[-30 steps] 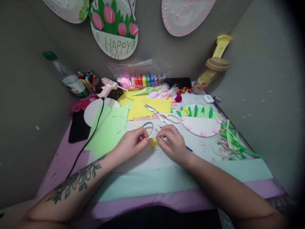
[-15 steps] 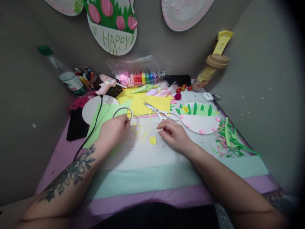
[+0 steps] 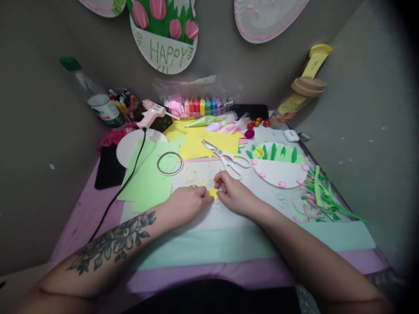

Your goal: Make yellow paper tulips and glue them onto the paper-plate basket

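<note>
A small yellow paper circle (image 3: 213, 194) lies between my two hands, over the white paper. My left hand (image 3: 190, 203) is closed, its thumb and forefinger at the circle's left edge. From the other side my right hand (image 3: 235, 194) meets the right edge with its thumb, fingers curled in. Just beyond them are thin yellow paper scraps (image 3: 190, 175). A thin roll of tape (image 3: 170, 164) rests flat on light green paper (image 3: 149, 174). White-handled scissors (image 3: 225, 158) lie partly spread past my right hand, blades on yellow paper (image 3: 193, 146).
At right are a decorated white plate (image 3: 278, 172) and green and pink paper strips (image 3: 319, 196). A pink glue gun (image 3: 152, 115) trails a black cord on the left. Behind stand a green-capped bottle (image 3: 103, 109), coloured clay packs (image 3: 203, 106) and a lidded cup (image 3: 299, 98).
My left hand has let go of the tape roll, which now lies flat on the green paper. It has come right and nearer to the yellow circle; my right hand has closed in too.
</note>
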A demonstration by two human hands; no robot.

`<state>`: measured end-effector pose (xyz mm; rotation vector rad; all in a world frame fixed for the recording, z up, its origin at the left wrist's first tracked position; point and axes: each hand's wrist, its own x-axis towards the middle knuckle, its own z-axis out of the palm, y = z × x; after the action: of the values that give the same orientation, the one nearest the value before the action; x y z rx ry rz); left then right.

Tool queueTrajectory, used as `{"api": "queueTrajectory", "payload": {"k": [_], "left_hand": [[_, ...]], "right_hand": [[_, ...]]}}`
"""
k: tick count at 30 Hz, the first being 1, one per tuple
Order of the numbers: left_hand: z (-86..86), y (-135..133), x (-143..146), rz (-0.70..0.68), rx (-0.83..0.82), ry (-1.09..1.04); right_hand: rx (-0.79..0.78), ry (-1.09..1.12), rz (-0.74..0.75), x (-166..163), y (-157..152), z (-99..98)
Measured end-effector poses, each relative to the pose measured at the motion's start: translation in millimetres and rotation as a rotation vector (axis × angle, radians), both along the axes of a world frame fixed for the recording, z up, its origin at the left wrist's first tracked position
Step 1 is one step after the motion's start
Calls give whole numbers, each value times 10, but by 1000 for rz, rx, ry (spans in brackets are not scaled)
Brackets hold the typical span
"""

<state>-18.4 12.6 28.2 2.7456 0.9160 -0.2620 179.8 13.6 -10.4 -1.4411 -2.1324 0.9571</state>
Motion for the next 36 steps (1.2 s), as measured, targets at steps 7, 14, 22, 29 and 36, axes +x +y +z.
{"api": "queueTrajectory", "payload": {"k": [7, 14, 22, 29, 36], "left_hand": [[8, 19, -8, -20, 23, 33], [40, 33, -10, 12, -57, 55], [-10, 25, 4, 258, -143, -231], [38, 65, 54, 690, -895, -748], [52, 61, 72, 823, -1012, -872]], "right_hand": [[-48, 42, -3, 42, 21, 11], [-53, -29, 82, 51, 8, 73], [-126, 134, 82, 140, 60, 74], [663, 258, 21, 118, -17, 137], [783, 272, 134, 72, -66, 134]]}}
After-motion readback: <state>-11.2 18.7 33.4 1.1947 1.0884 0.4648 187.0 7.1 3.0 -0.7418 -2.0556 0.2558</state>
